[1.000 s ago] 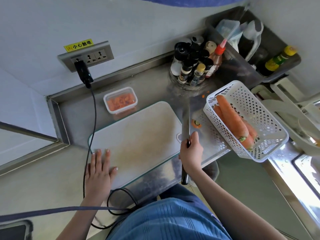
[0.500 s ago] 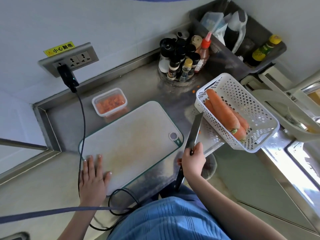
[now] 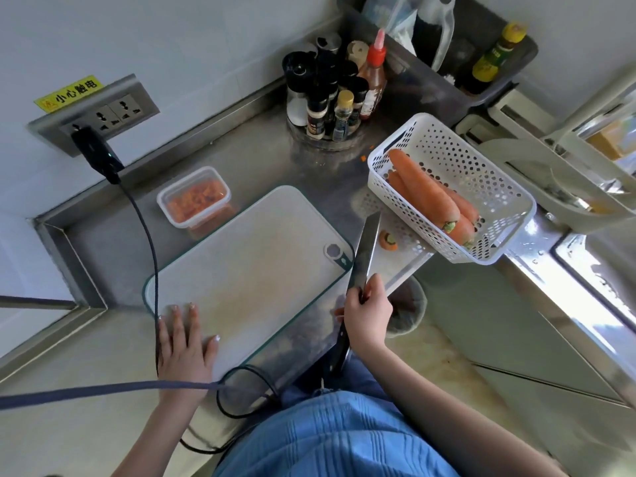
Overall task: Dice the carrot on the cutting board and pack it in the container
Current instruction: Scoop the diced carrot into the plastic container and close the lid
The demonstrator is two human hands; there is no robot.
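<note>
Whole carrots [image 3: 425,194] lying in the white perforated basket [image 3: 495,187] just right of the cutting board [image 3: 247,266], long axes parallel, running from the basket's far-left corner toward its near-right corner, thin tips pointing away, cut green-stubbed tops pointing near-right. Largest carrot stacked over the others. Cut-off carrot top [image 3: 389,241] loose on the counter [image 3: 268,160], between the board's right end and the basket, touching neither. Cutting board itself bare of carrot, laid diagonally, hanging hole at its right end. Clear container [image 3: 193,197] holding diced carrot, lid off, just beyond the board's far-left edge.

Right hand [image 3: 368,313] off the board's near-right corner, fingers curled round the knife [image 3: 361,266] where blade meets handle. Blade angled up and away along the board's right end, tip near the basket's near wall; black handle sticking out below the hand toward the body. Left hand [image 3: 184,342] flat on the board's near-left corner, fingers straight and spread, gripping nothing.

Black cable [image 3: 148,235] running from the wall socket [image 3: 93,115] behind the board, past its left edge, looping below the near edge. Cluster of spice bottles [image 3: 330,94] beyond the board's far-right side.
</note>
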